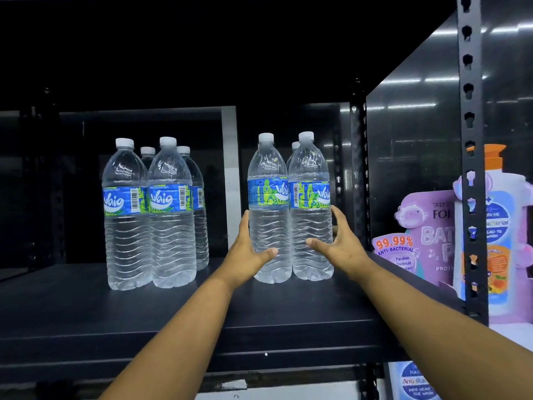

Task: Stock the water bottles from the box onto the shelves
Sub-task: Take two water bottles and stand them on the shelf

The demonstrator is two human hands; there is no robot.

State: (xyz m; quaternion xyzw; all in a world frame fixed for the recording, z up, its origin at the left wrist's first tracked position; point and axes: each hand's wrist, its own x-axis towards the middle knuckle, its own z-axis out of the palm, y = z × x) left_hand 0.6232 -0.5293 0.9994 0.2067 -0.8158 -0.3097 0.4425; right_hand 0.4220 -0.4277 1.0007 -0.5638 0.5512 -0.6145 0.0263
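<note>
Head view, left hand: your left hand (pixel 248 253) wraps the lower body of the front left bottle (pixel 269 209) of the right-hand group, thumb across the front, fingers curled behind it. That's a firm grip.
Head view, right hand: your right hand (pixel 340 243) is spread wide, thumb stretched in front of the front right bottle (pixel 310 206), fingers flat along its right flank. It presses, it doesn't clamp.
Right-hand group: both front bottles stand upright, touching side by side on the black shelf (pixel 173 310). A third white cap (pixel 295 145) peeks out behind them.
Left-hand group: four more water bottles (pixel 150 215) stand upright, packed close, well apart from your hands, at the same depth on that shelf.
Materials: clear ribbed plastic, wavy ridges below the blue and green labels, smooth shoulders, white screw caps. The shelf is matt dark board.
Frame: a black metal upright (pixel 471 157) with keyhole slots rises on the right.
Beyond the upright: a pale pump bottle (pixel 503 226) with an orange top, beside a purple anti-bacterial display card (pixel 418 235).
</note>
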